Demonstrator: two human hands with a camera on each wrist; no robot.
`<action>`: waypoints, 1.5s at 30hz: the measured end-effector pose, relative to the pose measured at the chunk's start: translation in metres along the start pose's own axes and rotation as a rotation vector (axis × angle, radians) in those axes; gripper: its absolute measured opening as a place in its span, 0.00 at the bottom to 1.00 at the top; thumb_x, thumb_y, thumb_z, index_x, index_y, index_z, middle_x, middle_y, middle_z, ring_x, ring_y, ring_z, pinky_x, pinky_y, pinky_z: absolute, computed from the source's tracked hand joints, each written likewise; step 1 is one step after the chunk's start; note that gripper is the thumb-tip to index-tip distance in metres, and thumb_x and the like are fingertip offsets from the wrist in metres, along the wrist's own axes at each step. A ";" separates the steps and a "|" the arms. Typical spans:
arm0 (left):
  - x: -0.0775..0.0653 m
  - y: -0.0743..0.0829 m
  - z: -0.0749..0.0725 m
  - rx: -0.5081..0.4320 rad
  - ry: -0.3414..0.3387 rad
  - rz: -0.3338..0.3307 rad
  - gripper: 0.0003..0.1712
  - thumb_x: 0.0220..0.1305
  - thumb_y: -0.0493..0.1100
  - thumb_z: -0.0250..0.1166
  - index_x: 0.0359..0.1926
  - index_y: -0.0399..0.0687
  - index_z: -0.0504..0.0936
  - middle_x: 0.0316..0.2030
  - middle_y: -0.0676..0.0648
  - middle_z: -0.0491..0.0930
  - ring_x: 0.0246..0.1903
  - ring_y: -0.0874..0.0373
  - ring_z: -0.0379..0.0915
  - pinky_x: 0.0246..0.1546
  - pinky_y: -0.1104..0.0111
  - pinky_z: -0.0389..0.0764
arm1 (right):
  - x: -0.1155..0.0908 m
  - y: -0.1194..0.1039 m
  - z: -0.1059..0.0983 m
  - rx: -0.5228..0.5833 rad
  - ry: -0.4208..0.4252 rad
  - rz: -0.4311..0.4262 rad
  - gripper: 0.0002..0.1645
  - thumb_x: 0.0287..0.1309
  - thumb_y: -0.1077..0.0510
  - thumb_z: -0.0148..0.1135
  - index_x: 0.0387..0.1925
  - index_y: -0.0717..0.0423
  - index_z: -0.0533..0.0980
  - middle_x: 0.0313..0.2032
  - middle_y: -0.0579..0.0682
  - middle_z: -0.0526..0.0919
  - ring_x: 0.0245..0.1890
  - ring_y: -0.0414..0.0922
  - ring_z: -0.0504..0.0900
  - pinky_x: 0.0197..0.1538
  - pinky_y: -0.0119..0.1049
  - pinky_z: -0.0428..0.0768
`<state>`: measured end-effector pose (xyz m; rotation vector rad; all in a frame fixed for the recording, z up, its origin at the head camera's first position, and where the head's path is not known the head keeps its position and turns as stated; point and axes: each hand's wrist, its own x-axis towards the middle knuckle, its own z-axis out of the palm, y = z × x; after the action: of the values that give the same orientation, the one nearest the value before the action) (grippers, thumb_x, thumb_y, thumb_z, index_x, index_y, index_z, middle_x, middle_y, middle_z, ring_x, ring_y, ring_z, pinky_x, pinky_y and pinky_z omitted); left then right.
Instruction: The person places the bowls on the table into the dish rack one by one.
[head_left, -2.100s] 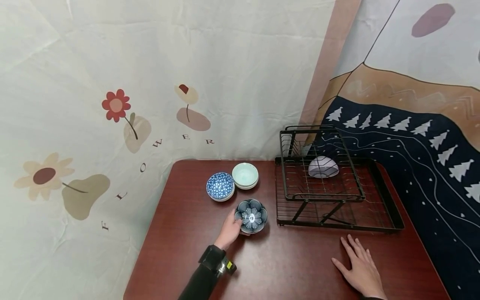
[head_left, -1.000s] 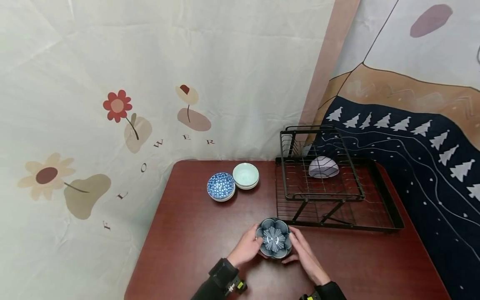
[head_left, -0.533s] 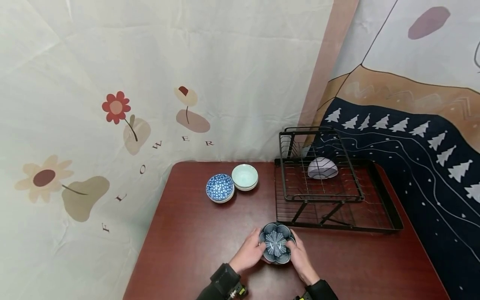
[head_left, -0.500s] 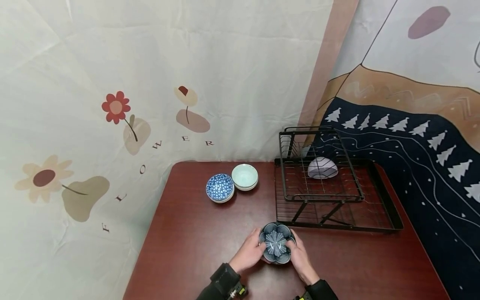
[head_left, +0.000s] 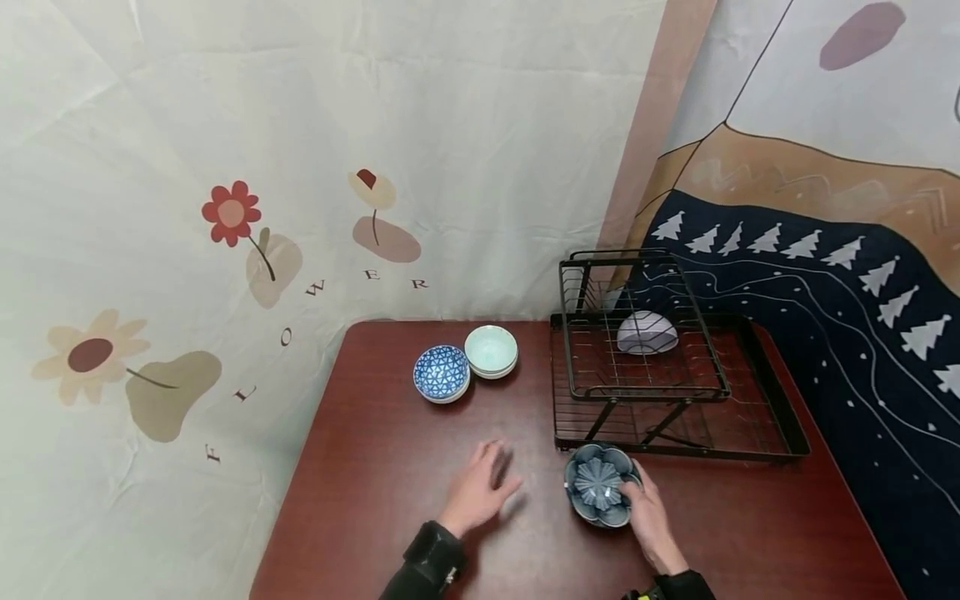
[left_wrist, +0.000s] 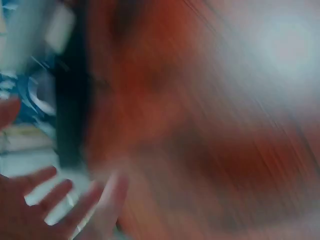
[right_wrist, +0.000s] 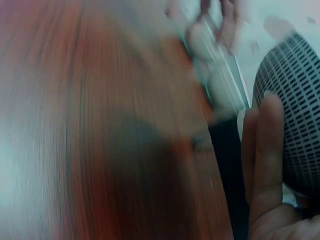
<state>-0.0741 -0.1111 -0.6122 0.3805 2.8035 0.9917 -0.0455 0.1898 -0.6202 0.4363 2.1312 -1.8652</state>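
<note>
A dark blue bowl (head_left: 598, 482) with a petal-shaped pattern inside is held by my right hand (head_left: 654, 523) at its right side, thumb over the rim. In the right wrist view the bowl's outside (right_wrist: 295, 110) shows a grid of dark dashes, with my fingers (right_wrist: 269, 150) along it. My left hand (head_left: 472, 493) is to the left of the bowl, apart from it, thumb and fingers spread with nothing between them. The blurred left wrist view also shows the left hand (left_wrist: 60, 205) with its fingers extended.
Blue-patterned bowls (head_left: 441, 372) and pale green bowls (head_left: 492, 349) stand stacked side by side at the back left of the brown table (head_left: 352, 500). A black two-tier dish rack (head_left: 641, 393) occupies the back right, with a whitish bowl (head_left: 647, 335) tipped on its side in it.
My left hand has let go of the dark blue bowl and drawn left. The right hand has taken hold of it and moved it rightward, close to the rack's front edge.
</note>
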 end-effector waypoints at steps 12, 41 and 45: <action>-0.028 -0.077 -0.002 0.310 -0.066 -0.143 0.67 0.47 0.78 0.81 0.85 0.60 0.68 0.86 0.44 0.63 0.87 0.31 0.51 0.79 0.21 0.51 | -0.008 0.021 -0.058 0.105 0.096 -0.029 0.42 0.82 0.66 0.38 0.88 0.68 0.39 0.88 0.54 0.55 0.82 0.26 0.53 0.65 0.08 0.59; -0.023 -0.075 -0.001 0.297 -0.096 -0.139 0.66 0.49 0.79 0.79 0.85 0.62 0.68 0.88 0.44 0.60 0.88 0.32 0.47 0.80 0.20 0.47 | 0.057 -0.051 -0.199 -0.698 0.465 -0.476 0.38 0.66 0.74 0.47 0.77 0.65 0.64 0.64 0.82 0.64 0.50 0.81 0.72 0.47 0.71 0.70; -0.023 -0.074 -0.001 0.295 -0.096 -0.139 0.66 0.49 0.78 0.80 0.85 0.61 0.68 0.88 0.44 0.60 0.88 0.32 0.47 0.80 0.20 0.47 | 0.090 -0.066 -0.184 -0.843 0.378 -0.487 0.37 0.70 0.73 0.51 0.79 0.61 0.63 0.66 0.77 0.62 0.32 0.71 0.75 0.31 0.59 0.71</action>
<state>-0.0665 -0.1734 -0.6573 0.2525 2.8442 0.5175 -0.1560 0.3678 -0.5725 0.0683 3.2247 -0.8986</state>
